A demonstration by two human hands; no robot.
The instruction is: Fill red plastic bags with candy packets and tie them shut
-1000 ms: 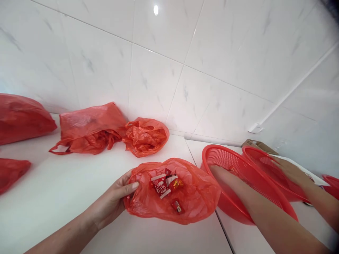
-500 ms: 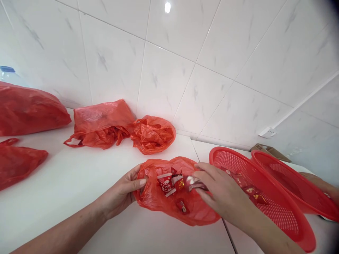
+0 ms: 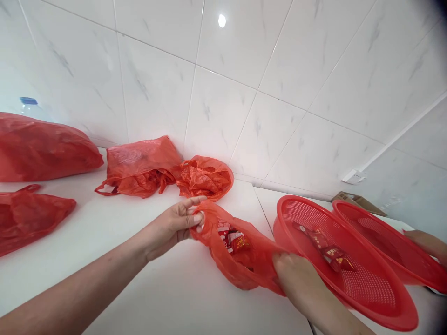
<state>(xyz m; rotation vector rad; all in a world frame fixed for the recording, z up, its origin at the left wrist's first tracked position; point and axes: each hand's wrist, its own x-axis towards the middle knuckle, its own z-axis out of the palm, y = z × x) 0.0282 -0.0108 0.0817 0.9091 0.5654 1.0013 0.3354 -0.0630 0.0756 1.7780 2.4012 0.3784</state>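
Red plastic bag (image 3: 258, 246) is stretched between your two hands, low over the bench (image 3: 174, 293), its mouth turned up toward you; whether its base bears on the bench is hidden. Your left hand (image 3: 174, 221), at the bag's 10 o'clock end, pinches the gathered rim between thumb and fingers. Your right hand (image 3: 296, 272), at the 4 o'clock end, is clenched on the opposite edge, though its fingertips are out of sight.

Expect film that is thin, light and limp: it seems to have no stiffness of its own, so the mouth should gape or narrow with the spread of your hands. It looks slick, and a hard tug at one spot could stretch or tear it. Your safest hold is a gathered fold of rim at two facing points. The wrapped sweets (image 3: 239, 242) inside look light, so they should sag the film only a little, but they may slide toward whichever end dips.

At 3 o'clock from the bag, a red colander (image 3: 370, 288) holds glossy packets (image 3: 324, 246), likely slippery and easily crushed. Its thick rim looks firm, so grip it there. Beyond it, a co-worker's hand (image 3: 424, 242) is at a second colander (image 3: 366, 228). At 11 o'clock lies a crumpled bundle of red film (image 3: 207, 179).
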